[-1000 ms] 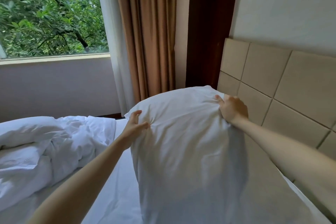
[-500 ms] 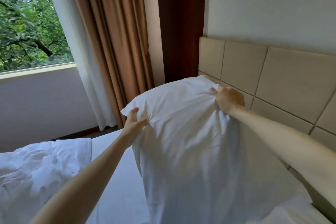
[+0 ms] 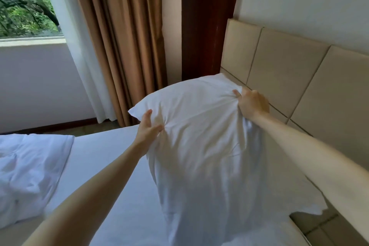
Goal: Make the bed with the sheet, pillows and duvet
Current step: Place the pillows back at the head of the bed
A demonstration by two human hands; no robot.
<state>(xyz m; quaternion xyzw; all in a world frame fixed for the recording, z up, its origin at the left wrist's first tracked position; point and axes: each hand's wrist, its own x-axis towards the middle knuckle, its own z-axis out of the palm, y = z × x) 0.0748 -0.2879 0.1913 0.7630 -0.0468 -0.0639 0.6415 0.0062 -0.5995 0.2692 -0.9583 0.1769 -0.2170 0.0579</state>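
A large white pillow (image 3: pixel 199 146) is held up over the bed, its far end near the headboard. My left hand (image 3: pixel 147 129) pinches a bunch of the pillow's cover on its left side, thumb raised. My right hand (image 3: pixel 252 104) grips the bunched cover at the pillow's upper right edge, close to the headboard. A white fitted sheet (image 3: pixel 103 166) covers the mattress below. The crumpled white duvet (image 3: pixel 30 173) lies heaped on the left part of the bed.
A beige padded headboard (image 3: pixel 289 70) runs along the right. Brown curtains (image 3: pixel 123 46) and a sheer white curtain (image 3: pixel 79 50) hang beside the window (image 3: pixel 24 2) at the far left. A dark wooden panel (image 3: pixel 207 22) stands in the corner. Tiled floor (image 3: pixel 319 223) shows at lower right.
The view has swung to the right and down, so the window and duvet slid left. The pillow, still gripped in both hands, now sits lower and closer to the headboard corner.
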